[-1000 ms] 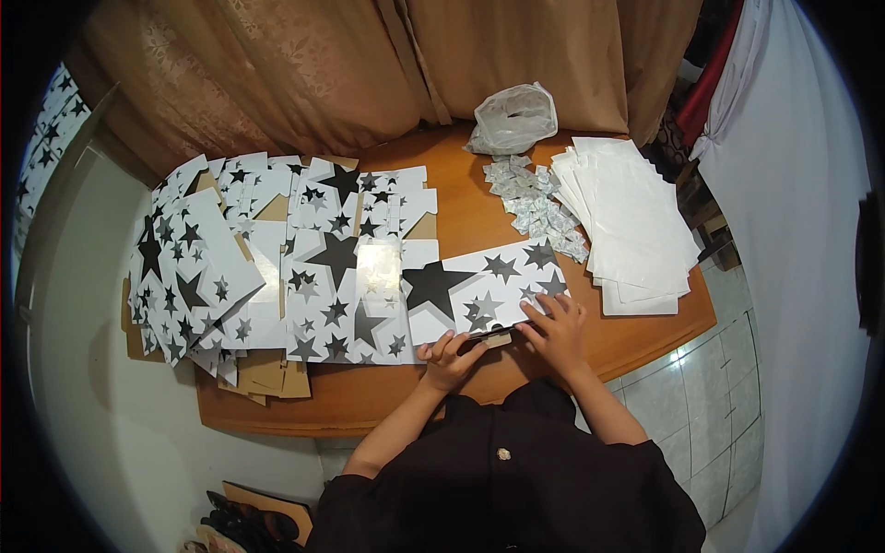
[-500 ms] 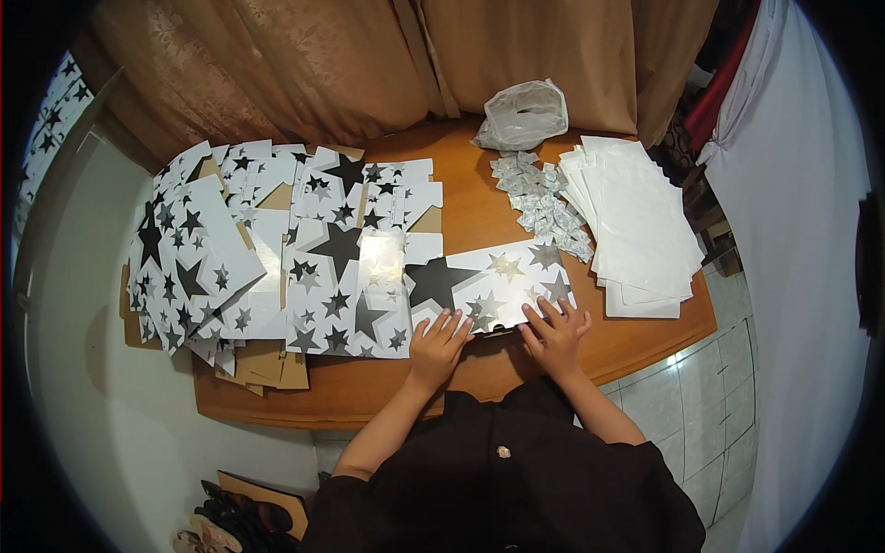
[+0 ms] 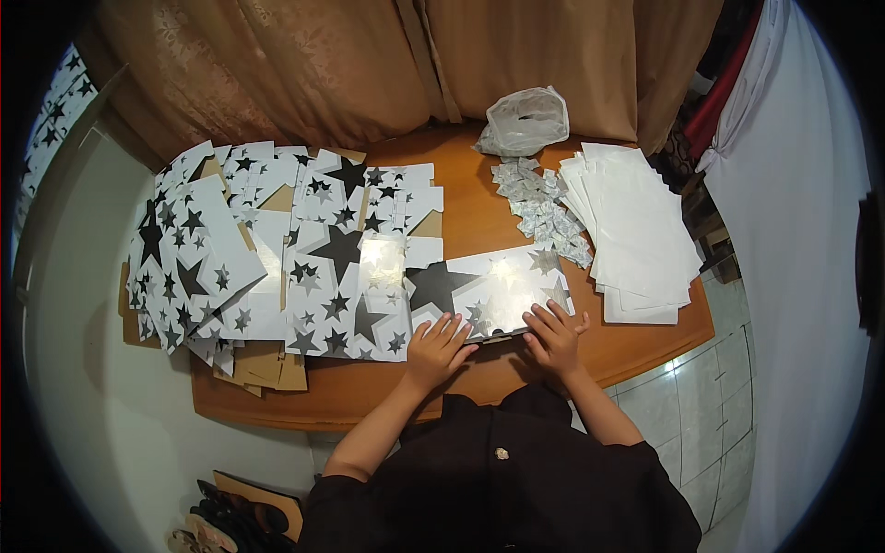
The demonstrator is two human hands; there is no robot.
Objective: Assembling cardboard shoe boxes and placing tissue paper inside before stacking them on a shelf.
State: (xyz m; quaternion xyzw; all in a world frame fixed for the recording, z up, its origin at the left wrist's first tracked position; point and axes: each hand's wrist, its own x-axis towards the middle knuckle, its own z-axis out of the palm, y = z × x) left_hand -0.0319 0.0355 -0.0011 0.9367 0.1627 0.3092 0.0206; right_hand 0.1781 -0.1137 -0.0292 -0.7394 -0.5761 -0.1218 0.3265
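Observation:
A flat white box (image 3: pixel 502 286) printed with black and grey stars lies shut near the table's front edge. My left hand (image 3: pixel 441 352) rests with spread fingers at its near left corner. On its near right part lies my right hand (image 3: pixel 555 339), fingers stretched out over the lid's edge. Between the hands a small dark notch shows in the box's front side. Just left of the box are unfolded star-printed cardboard sheets (image 3: pixel 336 276), overlapping one another, some with their brown side showing.
A heap of small silvery packets (image 3: pixel 544 207) lies behind the box, with an opened translucent plastic bag (image 3: pixel 525 120) beyond it. White paper sheets (image 3: pixel 645 221) are stacked at the right of the wooden table (image 3: pixel 341 401). Brown curtains (image 3: pixel 304 74) hang at the back.
The box has tilted or shifted slightly, and the glare on its lid has grown. Both hands keep nearly the same places, with the right fingers slightly lower on the lid.

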